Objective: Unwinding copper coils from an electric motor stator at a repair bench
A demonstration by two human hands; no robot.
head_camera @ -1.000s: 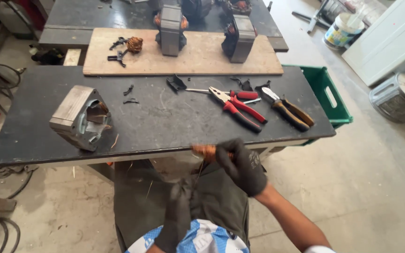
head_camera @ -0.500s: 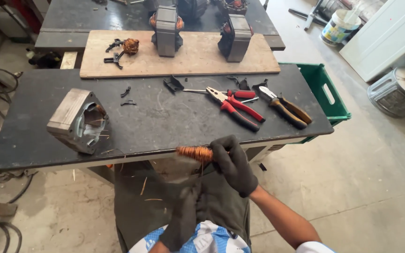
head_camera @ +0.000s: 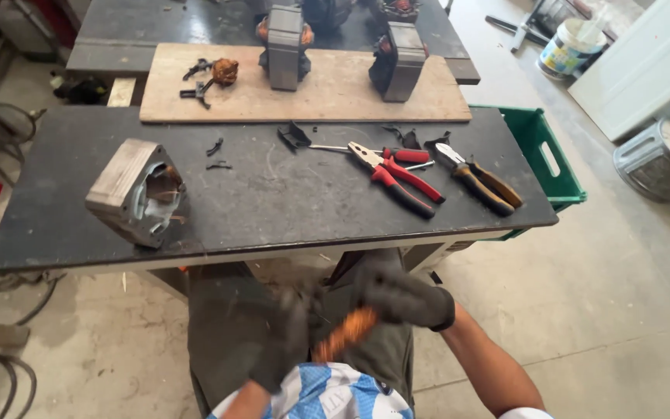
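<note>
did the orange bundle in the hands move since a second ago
Yes. The orange bundle has dropped from the black table's near edge toward the lap, between the gloved hands.

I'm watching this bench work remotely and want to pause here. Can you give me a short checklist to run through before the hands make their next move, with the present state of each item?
1. Both hands gloved: left hand and right hand wear dark gloves: ok.
2. Grip on the orange bundle: too blurred to judge: cannot tell.
3. Red-handled pliers lie flat on the black table, away from its edge: ok.
4. Orange-handled cutters lie near the table's right end, fully on it: ok.
5. Metal motor housing sits close to the front edge: not ok.
</note>
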